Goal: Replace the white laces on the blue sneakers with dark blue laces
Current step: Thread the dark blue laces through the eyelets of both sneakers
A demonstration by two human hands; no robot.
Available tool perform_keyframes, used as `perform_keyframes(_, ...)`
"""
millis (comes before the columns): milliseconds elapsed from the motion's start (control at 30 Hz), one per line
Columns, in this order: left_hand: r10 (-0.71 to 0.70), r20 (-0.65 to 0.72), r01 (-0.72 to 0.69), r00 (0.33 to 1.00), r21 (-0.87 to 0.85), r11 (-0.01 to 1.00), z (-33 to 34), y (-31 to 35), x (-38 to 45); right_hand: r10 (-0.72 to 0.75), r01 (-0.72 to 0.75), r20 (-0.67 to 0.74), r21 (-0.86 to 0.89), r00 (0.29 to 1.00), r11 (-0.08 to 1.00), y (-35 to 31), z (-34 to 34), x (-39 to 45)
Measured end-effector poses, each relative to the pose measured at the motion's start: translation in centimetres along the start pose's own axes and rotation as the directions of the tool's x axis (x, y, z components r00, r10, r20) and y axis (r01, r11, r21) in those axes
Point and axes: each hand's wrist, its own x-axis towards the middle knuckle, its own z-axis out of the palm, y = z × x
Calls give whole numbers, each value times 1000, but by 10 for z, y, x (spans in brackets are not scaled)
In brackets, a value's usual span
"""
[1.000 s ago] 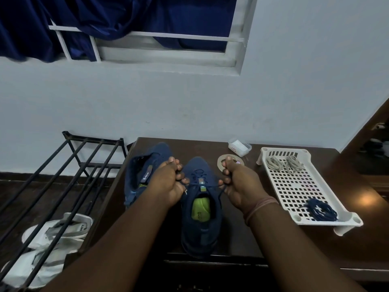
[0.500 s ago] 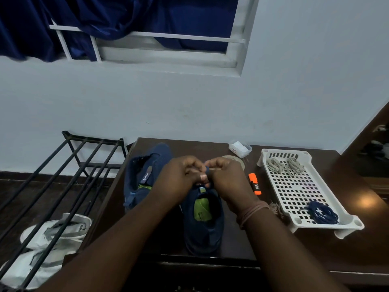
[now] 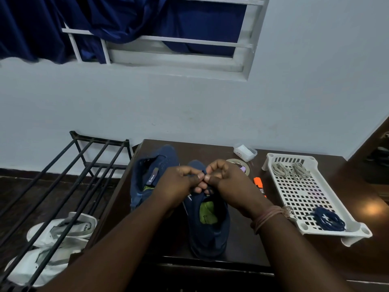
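I judge the step in hand to be tying off the dark blue lace [image 3: 207, 189] on the near sneaker [image 3: 208, 228]: my left hand [image 3: 179, 186] and right hand [image 3: 229, 182] meet knuckle to knuckle just above its tongue, each with fingers curled tight around a strand of that lace. How far the knot has got I cannot tell, because the fingers hide it. The next move, as I read it, calls for drawing the two strands apart evenly so the knot seats without twisting the tongue, then turning to the other shoe.

The near sneaker stands on the table [image 3: 242, 245] directly below my hands, toe toward 12 o'clock, heel toward me, its green insole showing. The second sneaker [image 3: 151, 175] lies tipped at about 10 o'clock from the hands, touching or nearly touching the first; I see no lace in it, though part is hidden by my left wrist.

At 3 o'clock sits a white tray [image 3: 305, 197]. Its far end holds two pale lace bundles [image 3: 291, 170], which look like the removed white ones, and its near end holds a coiled dark blue spare lace [image 3: 328, 221], presumably for the second shoe. An orange marker [image 3: 260, 186] lies between tray and right hand.
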Motion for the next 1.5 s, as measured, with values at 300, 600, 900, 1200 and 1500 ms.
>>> perform_keyframes(300, -116, 41, 120, 992, -91, 989, -1, -3, 1, -15, 17, -49, 33, 999, 999, 6, 2, 5)
perform_keyframes(600, 242, -66, -190, 968, 435, 880, 6, 1, -2, 155, -86, -300, 232, 941, 969, 8, 15, 8)
perform_keyframes(900, 287, -42, -221, 957, 535, 815, 5, -2, -2, -6, -104, -234, -453, 972, 886, 6, 10, 11)
perform_keyframes(1200, 145, -129, -45, 981, 575, 817, 3, -5, 5, -169, 40, -164, -594, 972, 804, 1, 14, 1)
perform_keyframes(1500, -375, 21, 371, 927, -212, 904, 10, 9, -1, -276, 192, -74, -551, 958, 812, 3, 8, 5)
